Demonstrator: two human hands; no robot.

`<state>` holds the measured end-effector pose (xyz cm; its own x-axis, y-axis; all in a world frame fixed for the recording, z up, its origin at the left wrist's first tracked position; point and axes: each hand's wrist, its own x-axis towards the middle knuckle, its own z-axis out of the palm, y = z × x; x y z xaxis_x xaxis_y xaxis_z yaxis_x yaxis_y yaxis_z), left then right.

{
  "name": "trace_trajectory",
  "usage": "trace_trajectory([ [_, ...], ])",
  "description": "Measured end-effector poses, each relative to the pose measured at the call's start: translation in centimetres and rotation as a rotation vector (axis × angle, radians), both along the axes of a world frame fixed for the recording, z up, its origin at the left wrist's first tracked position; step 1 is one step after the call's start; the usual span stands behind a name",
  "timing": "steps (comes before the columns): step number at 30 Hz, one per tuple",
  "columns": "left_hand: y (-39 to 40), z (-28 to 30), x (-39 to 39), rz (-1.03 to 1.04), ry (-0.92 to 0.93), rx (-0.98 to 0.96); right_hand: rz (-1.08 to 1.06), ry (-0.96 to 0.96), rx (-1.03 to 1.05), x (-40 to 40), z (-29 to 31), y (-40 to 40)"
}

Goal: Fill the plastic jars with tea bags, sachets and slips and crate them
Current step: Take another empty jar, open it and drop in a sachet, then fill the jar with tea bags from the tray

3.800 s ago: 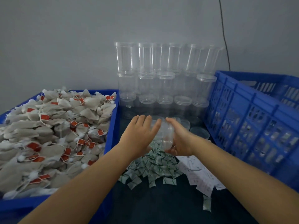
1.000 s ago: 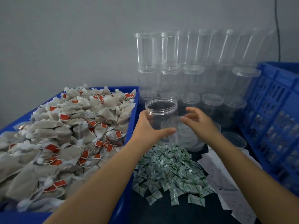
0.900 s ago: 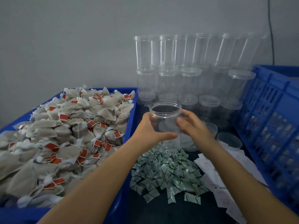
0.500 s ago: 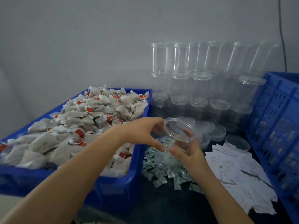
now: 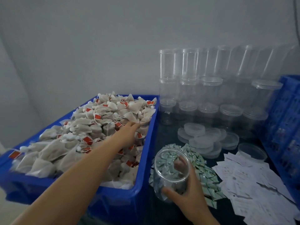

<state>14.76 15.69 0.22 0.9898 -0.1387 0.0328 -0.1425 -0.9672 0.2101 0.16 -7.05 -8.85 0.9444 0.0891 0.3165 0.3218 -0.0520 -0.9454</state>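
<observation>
While the right hand (image 5: 188,194) grips an open jar (image 5: 171,172) at lower centre, the left hand (image 5: 128,131) — fingers extended — touches tea bags (image 5: 90,125) in the bin (image 5: 142,189).

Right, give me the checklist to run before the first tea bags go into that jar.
1. Jar held: ok, right hand grips it beside the blue tub.
2. Jar lid off: ok, mouth open.
3. Jar empty: cannot tell; sachets show through its clear wall.
4. Left hand on the tea bags: ok, it reaches into the pile.
5. Tea bags actually gripped: cannot tell, fingertips are blurred.
6. Slips within reach for later: ok, right of the sachets.
</observation>
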Motion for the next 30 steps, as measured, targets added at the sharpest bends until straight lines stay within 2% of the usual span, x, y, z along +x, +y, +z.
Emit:
trace_trajectory([
  [2,-0.3,-0.4,0.8,-0.014,0.048,0.159,0.022,0.007,0.001,0.4,-0.5,-0.1],
  [4,-0.6,-0.7,1.2,-0.026,0.014,0.257,0.052,0.013,-0.027,0.6,-0.7,-0.2],
  [10,-1.6,-1.8,1.3,0.016,-0.160,0.224,0.047,0.018,-0.046,1.0,-1.2,-0.3],
  [14,-1.5,-1.6,1.3,0.055,-0.176,0.204,0.055,0.027,-0.034,0.9,-1.3,-0.2],
  [23,-0.5,1.1,0.2,0.114,-0.219,-0.046,0.054,0.067,-0.031,1.0,-1.2,-0.4],
  [30,-0.8,7.4,-2.7,0.005,-0.323,-0.280,0.065,0.074,-0.032,1.1,-1.4,-0.4],
])
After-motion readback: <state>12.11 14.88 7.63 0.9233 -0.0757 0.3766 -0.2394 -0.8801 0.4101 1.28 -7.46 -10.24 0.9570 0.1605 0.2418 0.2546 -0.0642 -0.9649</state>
